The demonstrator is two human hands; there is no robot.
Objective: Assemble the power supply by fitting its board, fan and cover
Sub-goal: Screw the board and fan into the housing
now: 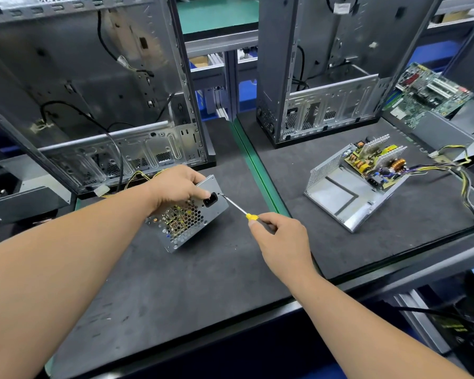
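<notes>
A closed silver power supply [188,220] with a honeycomb grille and a black socket stands tilted on the dark mat. My left hand [175,184] grips its top edge, thumb beside the socket. My right hand [278,237] holds a screwdriver [237,208] with a yellow collar; its tip touches the case right of the socket. On the right mat lies a second, open power supply shell [337,195] with its circuit board [375,162] propped at its far end and wires trailing right.
Two open computer cases stand at the back, one on the left [99,105] and one on the right [320,77]. A green motherboard [430,91] leans at the far right. A green strip [257,170] divides the two mats. The bench edge runs along the front.
</notes>
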